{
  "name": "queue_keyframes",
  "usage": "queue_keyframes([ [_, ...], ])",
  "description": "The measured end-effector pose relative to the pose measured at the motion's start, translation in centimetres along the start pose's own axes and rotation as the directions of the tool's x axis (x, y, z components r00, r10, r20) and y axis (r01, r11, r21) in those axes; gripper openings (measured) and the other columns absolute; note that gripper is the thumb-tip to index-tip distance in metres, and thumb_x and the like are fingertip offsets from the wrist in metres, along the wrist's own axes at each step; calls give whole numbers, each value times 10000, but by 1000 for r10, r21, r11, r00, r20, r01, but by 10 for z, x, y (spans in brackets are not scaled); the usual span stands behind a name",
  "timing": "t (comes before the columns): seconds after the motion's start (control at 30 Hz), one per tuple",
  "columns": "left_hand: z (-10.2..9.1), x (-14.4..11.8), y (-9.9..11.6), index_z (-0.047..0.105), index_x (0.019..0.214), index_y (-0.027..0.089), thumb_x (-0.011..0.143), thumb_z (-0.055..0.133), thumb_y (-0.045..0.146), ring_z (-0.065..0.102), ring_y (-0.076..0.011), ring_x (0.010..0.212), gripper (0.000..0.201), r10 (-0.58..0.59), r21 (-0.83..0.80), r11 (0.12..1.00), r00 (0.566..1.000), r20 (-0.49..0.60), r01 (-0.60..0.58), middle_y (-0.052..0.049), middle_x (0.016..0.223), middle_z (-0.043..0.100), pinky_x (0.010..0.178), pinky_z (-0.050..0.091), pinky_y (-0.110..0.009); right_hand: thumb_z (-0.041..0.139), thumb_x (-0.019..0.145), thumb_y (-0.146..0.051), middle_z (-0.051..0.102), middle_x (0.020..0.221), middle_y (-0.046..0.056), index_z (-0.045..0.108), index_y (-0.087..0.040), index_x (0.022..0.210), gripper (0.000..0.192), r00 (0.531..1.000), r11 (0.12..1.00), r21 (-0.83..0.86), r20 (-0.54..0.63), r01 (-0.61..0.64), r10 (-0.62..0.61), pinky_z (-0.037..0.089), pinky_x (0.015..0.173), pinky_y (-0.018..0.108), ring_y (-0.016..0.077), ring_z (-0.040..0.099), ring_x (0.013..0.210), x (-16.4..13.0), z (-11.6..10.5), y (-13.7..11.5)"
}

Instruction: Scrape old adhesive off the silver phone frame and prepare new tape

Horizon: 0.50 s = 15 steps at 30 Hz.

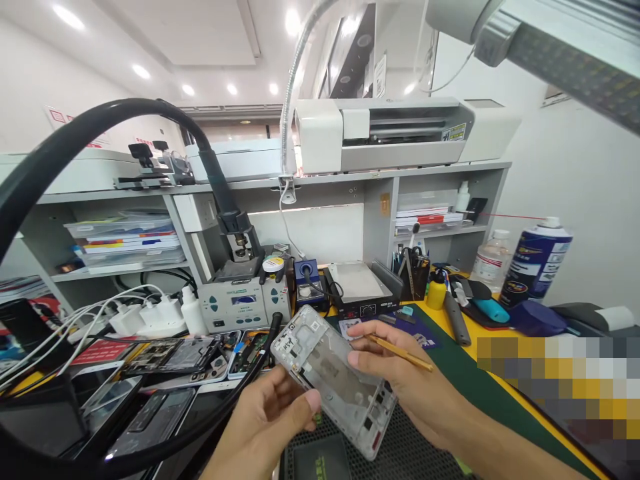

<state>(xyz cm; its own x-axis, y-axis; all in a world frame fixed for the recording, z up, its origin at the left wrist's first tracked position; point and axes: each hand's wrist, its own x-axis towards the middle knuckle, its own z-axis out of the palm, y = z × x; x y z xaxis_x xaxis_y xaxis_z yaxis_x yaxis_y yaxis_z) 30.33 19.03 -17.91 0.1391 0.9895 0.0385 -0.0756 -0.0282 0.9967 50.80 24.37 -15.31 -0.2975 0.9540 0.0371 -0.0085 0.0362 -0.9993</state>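
Observation:
A silver-grey phone frame (333, 383), stripped of its screen, is tilted above a black perforated mat. My left hand (273, 413) is closed on its left long edge, thumb across the near side. On the opposite edge rests my right hand (400, 373), its fingers bent at the frame. A thin gold stick-like tool (400, 351) is tucked in the right hand, pointing right; its working tip is hidden, so its exact kind is unclear. Below the frame lies a dark square pad (320, 459) on the mat (400, 453).
Opened phones (170, 357) crowd the left side. A black hose (235, 393) loops near my left hand. Behind are a hot-air station (240, 303) and a heating plate (360, 287). A yellow bottle (437, 290) and a spray can (535, 263) stand right.

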Motion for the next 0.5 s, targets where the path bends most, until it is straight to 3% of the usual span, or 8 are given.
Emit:
queue_keyframes([
  [0.1,2,1,-3,737,1118,140,844,771,464,700,-204,788,426,-36,-83,996,997,-62,31,-103,980,787,721,554,-307,805,743,-333,659,857,-22,665,-224,981,297,996,981,174,1,-87,88,477,748,264,156,604,827,-9,10,7],
  [0.23,0,0,-2,756,1130,180,868,751,427,722,-259,940,360,-14,-166,986,992,-124,-6,-90,1040,792,844,557,-368,808,792,-331,680,831,-31,673,-233,996,264,992,965,234,54,-121,112,503,703,246,142,623,772,-12,12,17],
  [0.37,-3,-1,-1,743,1181,229,883,727,441,685,-274,1087,365,38,-112,992,993,-110,-50,-64,1165,767,990,509,-416,707,907,-490,763,979,56,645,-218,1144,367,996,992,104,-65,69,-63,603,818,346,235,723,937,-5,6,17],
  [0.5,0,0,-3,730,1204,232,915,669,473,661,-282,1144,382,121,-38,992,991,-54,-123,-59,1160,766,1029,487,-438,630,943,-560,783,981,92,641,-203,1244,467,943,973,-83,-243,214,-228,662,780,358,244,764,864,-4,1,13],
])
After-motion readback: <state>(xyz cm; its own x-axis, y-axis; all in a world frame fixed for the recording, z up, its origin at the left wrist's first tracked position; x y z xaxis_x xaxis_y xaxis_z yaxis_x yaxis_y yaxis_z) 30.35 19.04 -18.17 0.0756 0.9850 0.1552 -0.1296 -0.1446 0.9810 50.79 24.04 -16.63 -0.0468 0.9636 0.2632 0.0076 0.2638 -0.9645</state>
